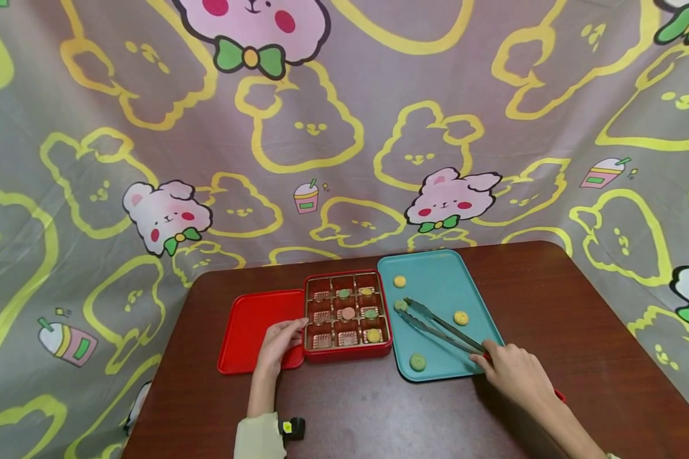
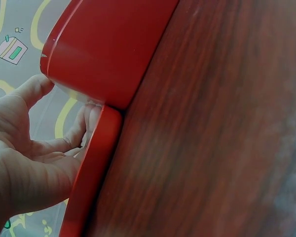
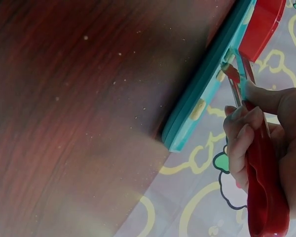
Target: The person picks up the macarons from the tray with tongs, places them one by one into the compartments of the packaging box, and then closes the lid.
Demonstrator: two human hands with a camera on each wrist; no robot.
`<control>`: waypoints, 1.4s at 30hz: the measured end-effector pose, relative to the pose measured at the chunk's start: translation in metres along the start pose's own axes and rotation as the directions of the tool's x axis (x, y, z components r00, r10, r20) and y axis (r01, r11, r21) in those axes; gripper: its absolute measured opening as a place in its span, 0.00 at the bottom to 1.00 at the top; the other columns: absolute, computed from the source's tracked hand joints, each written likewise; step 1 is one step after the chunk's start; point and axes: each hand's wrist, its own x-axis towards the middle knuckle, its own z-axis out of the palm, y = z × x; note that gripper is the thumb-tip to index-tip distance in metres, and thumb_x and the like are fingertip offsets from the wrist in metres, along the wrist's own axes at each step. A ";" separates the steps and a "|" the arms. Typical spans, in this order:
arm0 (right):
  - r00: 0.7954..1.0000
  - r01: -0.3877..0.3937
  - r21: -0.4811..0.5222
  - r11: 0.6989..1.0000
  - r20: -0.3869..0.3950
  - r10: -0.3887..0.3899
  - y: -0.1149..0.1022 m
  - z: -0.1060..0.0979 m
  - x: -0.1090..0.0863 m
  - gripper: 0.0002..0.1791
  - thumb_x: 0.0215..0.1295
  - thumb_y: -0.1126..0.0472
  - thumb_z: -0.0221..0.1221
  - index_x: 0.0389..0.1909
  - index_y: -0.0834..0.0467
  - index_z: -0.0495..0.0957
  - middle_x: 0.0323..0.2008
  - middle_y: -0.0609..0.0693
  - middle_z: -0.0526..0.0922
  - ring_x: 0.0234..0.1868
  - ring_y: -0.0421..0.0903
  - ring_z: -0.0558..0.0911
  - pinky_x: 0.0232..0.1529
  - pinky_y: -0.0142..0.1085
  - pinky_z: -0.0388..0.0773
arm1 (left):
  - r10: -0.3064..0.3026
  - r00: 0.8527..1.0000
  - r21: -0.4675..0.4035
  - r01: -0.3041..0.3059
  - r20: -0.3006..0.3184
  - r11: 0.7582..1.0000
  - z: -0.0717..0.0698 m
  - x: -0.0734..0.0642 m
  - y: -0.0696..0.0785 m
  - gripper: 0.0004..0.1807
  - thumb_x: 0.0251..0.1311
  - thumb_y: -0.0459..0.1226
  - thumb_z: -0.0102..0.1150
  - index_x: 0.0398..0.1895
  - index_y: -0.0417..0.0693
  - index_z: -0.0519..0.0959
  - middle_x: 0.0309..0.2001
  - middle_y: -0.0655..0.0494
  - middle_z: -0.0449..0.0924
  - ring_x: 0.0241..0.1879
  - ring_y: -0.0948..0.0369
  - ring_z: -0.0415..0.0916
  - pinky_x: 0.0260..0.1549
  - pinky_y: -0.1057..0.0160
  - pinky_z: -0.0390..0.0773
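Note:
My right hand (image 1: 519,373) grips red-handled tongs (image 3: 261,173) over the blue tray (image 1: 436,268). Their dark tips stand on either side of a small green cookie (image 1: 400,305) near the tray's left edge. At the left rim of a red box (image 1: 344,354) with a divided insert, my left hand (image 1: 278,344) rests its fingers against the side. The left wrist view shows that thumb (image 2: 38,88) right at the box's corner. Inside the box are a pink cookie (image 1: 348,313) in the centre compartment, green cookies in the top middle and middle right, and yellow ones in the top and bottom right.
Left of the box lies a shallow red tray or lid (image 1: 258,325), partly under my left hand. Yellow cookies (image 1: 461,317) and another green cookie (image 1: 417,362) sit on the blue tray. A patterned cloth (image 1: 333,140) hangs behind the brown table (image 1: 344,408).

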 end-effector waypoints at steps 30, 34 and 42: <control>0.997 0.035 -0.004 0.999 -0.068 -0.036 0.002 -0.006 0.000 0.21 0.62 0.57 0.72 0.22 0.54 0.67 0.13 0.45 0.58 0.15 0.43 0.61 0.16 0.38 0.60 | 0.011 1.000 0.028 -0.011 -0.001 1.000 0.000 0.002 -0.004 0.26 0.65 0.48 0.69 0.52 0.33 0.83 0.39 0.50 0.84 0.36 0.58 0.78 0.37 0.67 0.80; 0.997 0.030 -0.001 1.000 -0.067 -0.030 0.001 -0.010 0.001 0.21 0.63 0.56 0.72 0.22 0.54 0.68 0.13 0.45 0.58 0.15 0.43 0.61 0.16 0.38 0.60 | 0.012 1.000 0.023 -0.012 0.003 1.000 -0.001 0.002 -0.003 0.26 0.65 0.48 0.69 0.52 0.32 0.83 0.39 0.51 0.84 0.36 0.59 0.78 0.37 0.67 0.80; 0.995 0.041 0.000 0.999 -0.091 -0.041 -0.002 -0.015 0.002 0.22 0.62 0.56 0.72 0.22 0.54 0.67 0.13 0.44 0.58 0.15 0.43 0.61 0.16 0.39 0.60 | 0.011 1.000 0.015 -0.011 0.015 1.000 -0.001 0.001 -0.001 0.26 0.67 0.48 0.68 0.54 0.32 0.82 0.37 0.53 0.84 0.34 0.60 0.78 0.36 0.67 0.80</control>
